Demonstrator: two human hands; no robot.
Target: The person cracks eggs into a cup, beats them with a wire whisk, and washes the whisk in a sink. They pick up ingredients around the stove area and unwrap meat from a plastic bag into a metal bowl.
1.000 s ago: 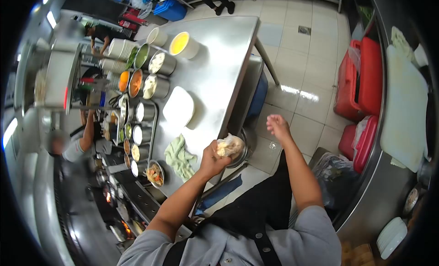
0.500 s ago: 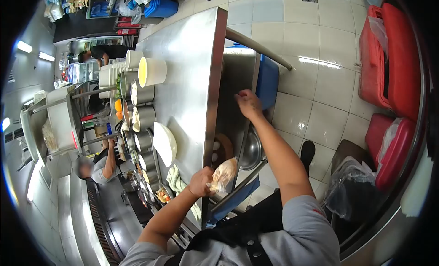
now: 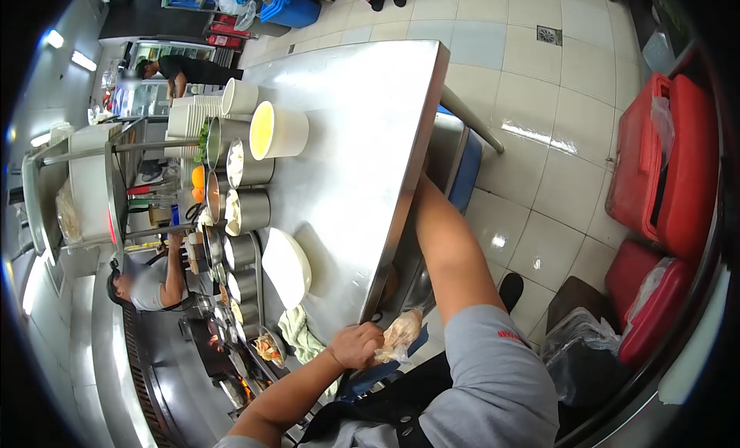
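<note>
My left hand [image 3: 357,345] is closed around the gathered neck of a small clear plastic bag [image 3: 401,332] with pale, lumpy food inside. It sits at the near corner of the steel counter [image 3: 354,132]. My right forearm [image 3: 451,244] reaches in beneath the counter edge, and the hand at its end is hidden there. On the counter near my left hand lie a white bowl [image 3: 285,269], tilted in this view, and a pale green striped towel [image 3: 299,332].
White tubs [image 3: 287,132], one with a yellow inside, stand by a row of steel containers [image 3: 252,211] of food. Flames show at a grill [image 3: 245,386], with a co-worker [image 3: 150,285] nearby. Another person [image 3: 189,72] stands farther off. A red cooler box [image 3: 678,163] rests on the tiled floor.
My right hand has gone in under the counter, out of sight. My left hand, still on the bag, appears slightly lower and farther right. The view has shifted.
</note>
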